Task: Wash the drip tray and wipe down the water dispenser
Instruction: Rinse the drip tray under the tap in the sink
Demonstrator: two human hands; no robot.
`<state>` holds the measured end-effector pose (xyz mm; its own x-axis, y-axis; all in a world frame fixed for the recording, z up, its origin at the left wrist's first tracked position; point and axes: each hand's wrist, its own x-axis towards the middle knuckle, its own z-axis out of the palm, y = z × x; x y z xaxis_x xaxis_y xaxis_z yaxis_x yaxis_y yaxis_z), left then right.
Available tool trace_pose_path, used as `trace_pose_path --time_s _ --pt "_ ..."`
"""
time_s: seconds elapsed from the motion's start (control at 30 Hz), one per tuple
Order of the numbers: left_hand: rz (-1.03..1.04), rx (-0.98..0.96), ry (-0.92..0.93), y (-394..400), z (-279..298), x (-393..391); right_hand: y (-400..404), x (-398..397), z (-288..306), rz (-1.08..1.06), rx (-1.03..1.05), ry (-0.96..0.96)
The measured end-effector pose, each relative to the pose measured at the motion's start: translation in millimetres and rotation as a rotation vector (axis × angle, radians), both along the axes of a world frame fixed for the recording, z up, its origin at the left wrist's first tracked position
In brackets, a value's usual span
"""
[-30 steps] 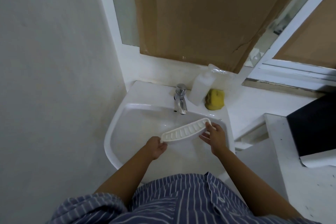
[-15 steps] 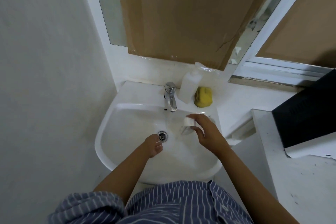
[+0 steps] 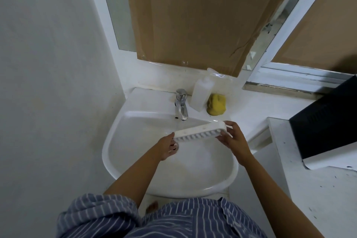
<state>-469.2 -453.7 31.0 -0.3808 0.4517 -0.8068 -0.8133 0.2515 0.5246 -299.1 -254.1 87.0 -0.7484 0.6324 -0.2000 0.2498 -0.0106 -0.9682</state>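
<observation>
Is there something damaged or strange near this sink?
Yes. The brown cardboard covering the mirror above the sink is odd, and it has a crack near its lower right corner. The sponge and bottle sit normally.

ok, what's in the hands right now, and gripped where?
Both hold the white drip tray over the sink: left hand at its left end, right hand at its right end.

The drip tray (image 3: 201, 131) now spans lengthwise between both hands again, ribbed side toward the camera. The left hand (image 3: 167, 148) grips its near end, where half a second ago its fingers were empty.
</observation>
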Motion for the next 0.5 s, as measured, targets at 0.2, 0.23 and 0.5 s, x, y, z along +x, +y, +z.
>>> trace_pose_path --time_s 0.2,0.23,0.5 --pt "-0.008 -0.016 0.046 11.5 2.7 -4.1 -3.9 5.5 -22.6 -0.162 -0.122 -0.053" --pt "-0.007 -0.022 0.053 15.7 5.4 -4.7 -3.4 4.4 -25.6 -0.200 -0.163 -0.060" --pt "0.023 -0.049 0.136 16.9 11.0 -24.2 -3.6 -17.7 -38.0 -0.247 -0.180 -0.082"
